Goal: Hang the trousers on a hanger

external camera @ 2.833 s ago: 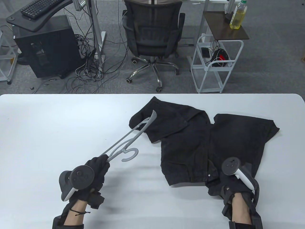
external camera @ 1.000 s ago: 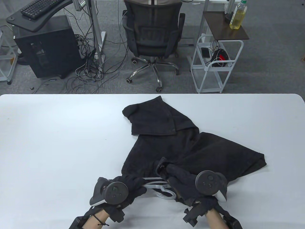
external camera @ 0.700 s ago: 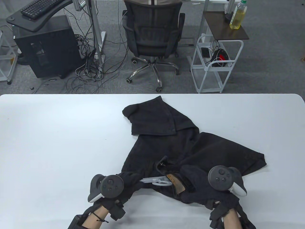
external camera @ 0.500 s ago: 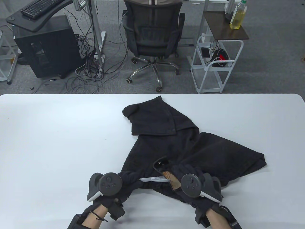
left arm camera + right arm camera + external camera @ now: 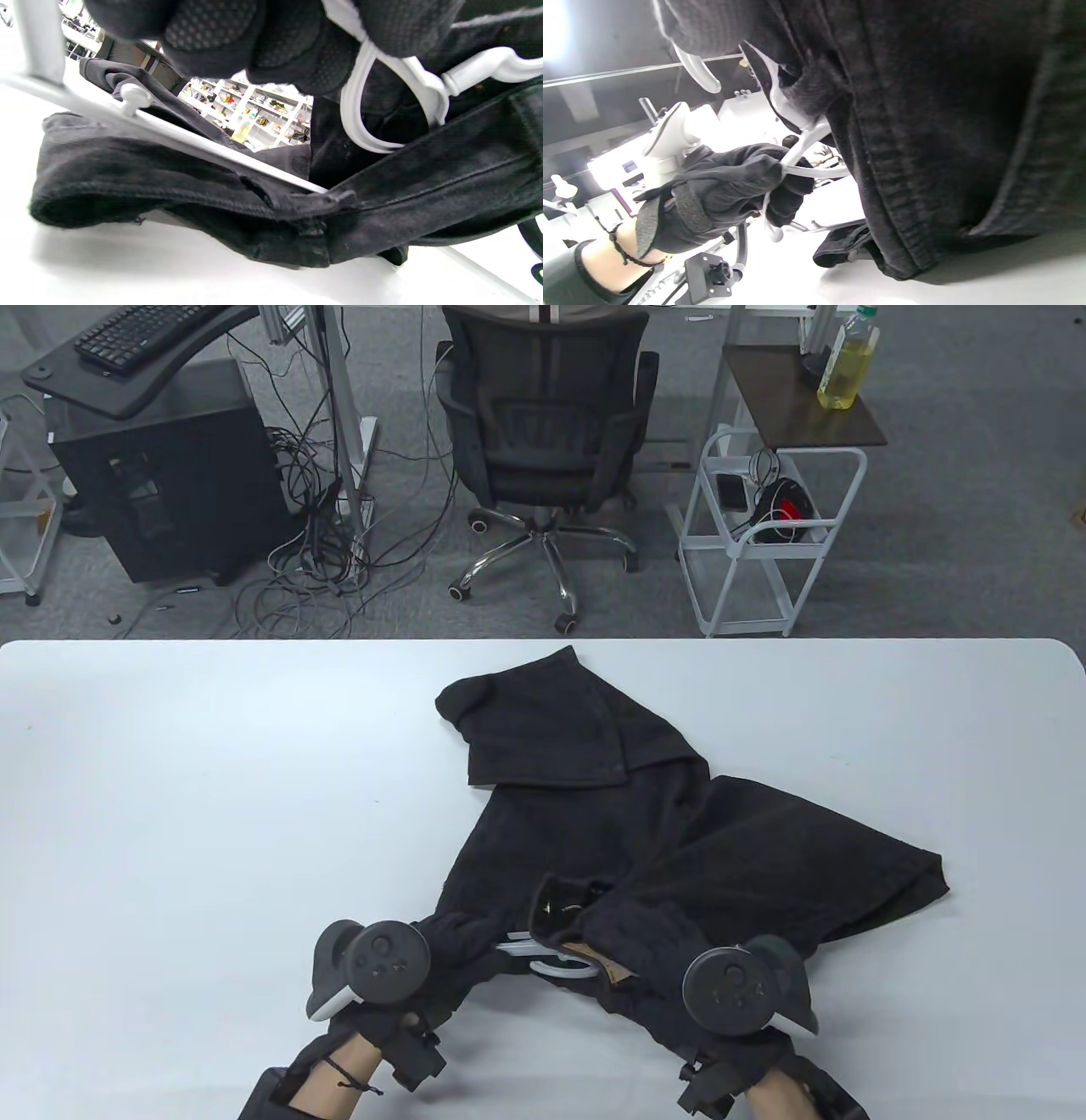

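Observation:
Black trousers (image 5: 679,848) lie crumpled on the white table (image 5: 170,814), waistband toward me. My left hand (image 5: 471,952) grips a pale grey plastic hanger (image 5: 543,957) by its end near the front edge. Most of the hanger is hidden in the waistband. In the left wrist view its hook (image 5: 382,110) and bar (image 5: 203,146) run into the trousers (image 5: 254,203). My right hand (image 5: 632,929) grips the waistband beside the brown label (image 5: 598,960) and holds it over the hanger. The right wrist view shows my left hand (image 5: 734,186) around the hanger (image 5: 806,142), next to the fabric (image 5: 946,127).
One trouser leg (image 5: 543,721) is folded toward the far edge. Beyond the table stand an office chair (image 5: 543,432), a white wire cart (image 5: 768,534), a computer tower (image 5: 161,475) with loose cables, and a side table with a bottle (image 5: 844,360).
My left hand has brought the hanger from the left to the waistband at the front edge, and the trousers have been pulled toward me. In the last half second my right hand shifted right on the waistband.

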{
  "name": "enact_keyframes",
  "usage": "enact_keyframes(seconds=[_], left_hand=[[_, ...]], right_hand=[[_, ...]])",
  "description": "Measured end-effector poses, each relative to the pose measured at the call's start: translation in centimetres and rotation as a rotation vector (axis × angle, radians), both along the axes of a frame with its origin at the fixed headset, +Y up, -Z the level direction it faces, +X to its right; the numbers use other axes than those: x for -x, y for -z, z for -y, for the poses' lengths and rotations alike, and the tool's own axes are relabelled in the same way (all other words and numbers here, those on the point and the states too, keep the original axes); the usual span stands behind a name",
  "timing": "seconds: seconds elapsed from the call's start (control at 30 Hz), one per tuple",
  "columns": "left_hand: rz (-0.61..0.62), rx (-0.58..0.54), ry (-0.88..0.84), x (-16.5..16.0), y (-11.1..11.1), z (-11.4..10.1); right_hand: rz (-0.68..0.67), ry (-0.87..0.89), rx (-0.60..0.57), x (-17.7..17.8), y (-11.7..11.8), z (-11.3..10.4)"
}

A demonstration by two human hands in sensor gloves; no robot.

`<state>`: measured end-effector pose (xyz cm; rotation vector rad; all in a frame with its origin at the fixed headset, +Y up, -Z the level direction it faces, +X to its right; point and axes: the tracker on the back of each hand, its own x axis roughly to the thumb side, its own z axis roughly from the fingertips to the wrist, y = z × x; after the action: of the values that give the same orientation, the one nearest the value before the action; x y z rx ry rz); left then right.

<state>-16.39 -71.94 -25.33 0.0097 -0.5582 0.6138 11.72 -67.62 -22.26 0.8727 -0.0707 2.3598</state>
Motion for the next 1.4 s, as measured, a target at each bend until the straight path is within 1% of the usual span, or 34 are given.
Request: enact_keyframes(seconds=[0.07, 0.13, 0.23, 0.27, 0.3, 0.37, 0.43, 0.53, 0.6, 0.67, 0.7, 0.77, 0.83, 0.93, 0.97, 1.1, 1.17, 1.2, 1.23, 1.33, 1.4], left_hand=[[0.015, 0.001, -0.007, -0.5, -0.2, 0.0], [0.029, -0.005, -0.001, -0.8, -0.5, -0.1], [0.042, -0.011, 0.000, -1.0, -0.7, -0.3], [0.042, -0.027, 0.022, -1.1, -0.9, -0.3], [0.036, -0.040, 0.034, -1.1, -0.9, -0.3], [0.031, -0.028, 0.010, -1.0, -0.8, -0.3], [0.025, -0.049, 0.002, -0.9, -0.9, -0.6], [-0.016, -0.135, 0.034, 0.0, -1.0, -1.4], [-0.089, -0.202, 0.048, 1.6, -0.8, -1.9], [-0.163, -0.223, 0.026, 2.9, -0.5, -2.2], [-0.212, -0.228, 0.010, 3.7, -0.3, -2.3], [-0.273, -0.207, -0.015, 5.1, 0.1, -2.2], [-0.290, -0.152, -0.036, 6.0, 0.7, -1.6], [-0.213, -0.025, -0.034, 5.7, 1.3, -0.4], [-0.203, -0.008, -0.018, 5.3, 1.3, -0.1], [-0.194, -0.017, 0.087, 4.5, 1.5, 0.5], [-0.138, 0.051, 0.112, 4.0, 1.6, 1.1], [-0.115, 0.104, 0.136, 3.6, 1.6, 1.5], [-0.111, 0.109, 0.146, 3.3, 1.7, 1.7], [-0.177, 0.092, 0.177, 2.6, 2.0, 2.2], [-0.238, 0.125, 0.100, 3.0, 2.3, 2.5]], right_hand=[[-0.037, 0.028, 0.002, 0.6, -0.3, 0.1], [-0.064, 0.013, 0.008, 1.2, -0.3, 0.6], [-0.059, 0.016, 0.023, 1.5, -0.1, 1.3], [-0.046, 0.037, 0.021, 1.5, -0.1, 1.5], [-0.005, 0.065, -0.004, 1.5, -0.1, 1.6], [0.059, 0.116, -0.066, 1.4, -0.1, 1.5], [0.078, 0.131, -0.076, 1.1, 0.0, 1.2], [0.140, 0.181, -0.099, 0.1, 0.1, 0.9], [0.183, 0.251, -0.112, -0.9, 0.3, 0.5], [0.206, 0.306, -0.147, -1.8, 0.5, 0.2], [0.219, 0.321, -0.141, -2.2, 0.6, 0.1], [0.266, 0.387, -0.157, -3.3, 0.6, -0.3], [0.287, 0.456, -0.151, -4.2, 0.7, -0.6], [0.301, 0.488, -0.159, -4.8, 0.6, -0.8], [0.314, 0.497, -0.168, -5.0, 0.6, -0.9], [0.321, 0.588, -0.152, -5.7, 0.6, -1.1], [0.322, 0.619, -0.148, -6.0, 0.6, -1.2], [0.319, 0.633, -0.142, -6.1, 0.6, -1.2], [0.308, 0.643, -0.136, -6.1, 0.6, -1.2], [0.266, 0.690, -0.105, -6.4, 0.8, -1.1], [0.248, 0.719, -0.090, -6.6, 0.9, -1.1]])
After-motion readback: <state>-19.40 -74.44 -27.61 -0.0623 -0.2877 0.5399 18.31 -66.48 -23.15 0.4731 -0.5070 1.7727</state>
